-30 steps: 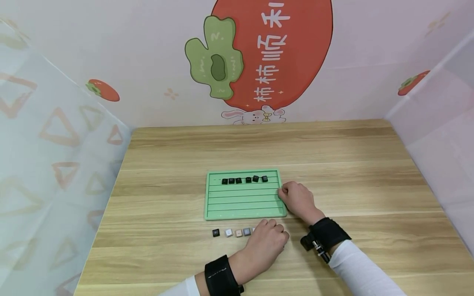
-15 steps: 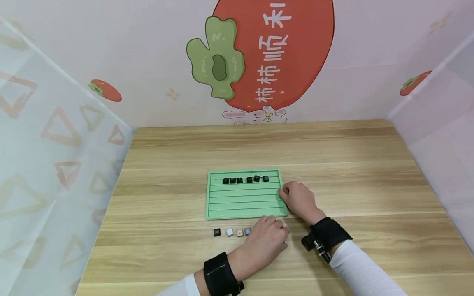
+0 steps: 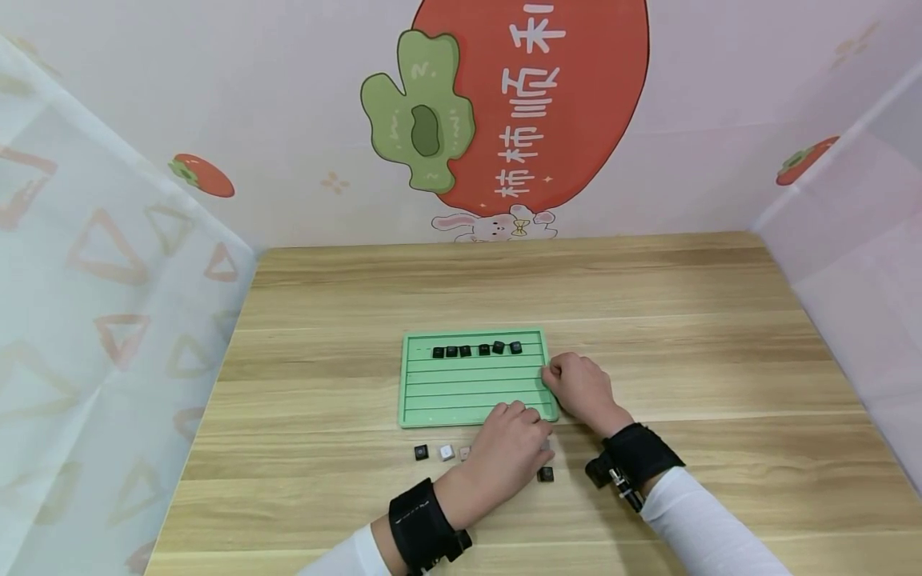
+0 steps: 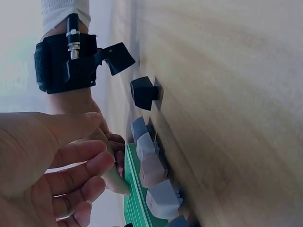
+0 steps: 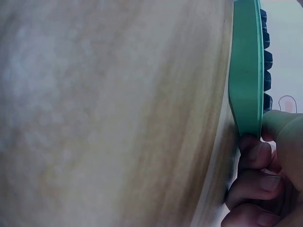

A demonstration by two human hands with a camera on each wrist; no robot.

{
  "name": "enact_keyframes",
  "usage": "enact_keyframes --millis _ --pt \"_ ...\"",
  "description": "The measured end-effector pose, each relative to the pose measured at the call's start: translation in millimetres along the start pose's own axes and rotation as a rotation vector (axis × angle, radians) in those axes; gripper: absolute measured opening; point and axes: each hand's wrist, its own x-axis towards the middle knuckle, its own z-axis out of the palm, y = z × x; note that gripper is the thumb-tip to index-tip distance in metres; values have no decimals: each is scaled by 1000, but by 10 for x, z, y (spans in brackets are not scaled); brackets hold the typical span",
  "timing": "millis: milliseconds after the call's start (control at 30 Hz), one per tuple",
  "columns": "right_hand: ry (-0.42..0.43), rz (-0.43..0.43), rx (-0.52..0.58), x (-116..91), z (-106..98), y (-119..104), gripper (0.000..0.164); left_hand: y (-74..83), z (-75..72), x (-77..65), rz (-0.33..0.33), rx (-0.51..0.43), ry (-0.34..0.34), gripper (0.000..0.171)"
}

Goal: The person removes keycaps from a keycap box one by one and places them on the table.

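The ruled green board point(image 3: 450, 392) lay on the table point(image 3: 324, 360), six black keycaps point(image 3: 465, 351) in a slightly uneven row along its far side. My right hand point(image 3: 579, 390) pinched its right edge; my left hand point(image 3: 504, 452) hung over the loose keycaps point(image 3: 446, 452), its fingers loosely bent, apart from the thumb.

We see a green board point(image 3: 461, 387) ruled with dark lines, its keycap row point(image 3: 464, 351) black at twelve o'clock. Off the board's seven o'clock, we find a black keycap point(image 3: 421, 453) and a white keycap point(image 3: 446, 453). The tabletop point(image 3: 648, 320) is streaked yellow-brown, the sleeves point(image 3: 709, 524) white, the wristbands point(image 3: 641, 456) black. At the head view's twelve, a red fruit point(image 3: 576, 104) has green leaves point(image 3: 425, 68).
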Motion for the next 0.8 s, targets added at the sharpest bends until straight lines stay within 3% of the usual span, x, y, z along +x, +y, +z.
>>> enact_keyframes --millis 467,800 --pt "-7 6 7 2 -16 -12 43 -131 -32 68 -26 -19 24 22" --pt "-6 3 3 9 -1 -5 44 -177 -97 104 -42 -18 5 25"
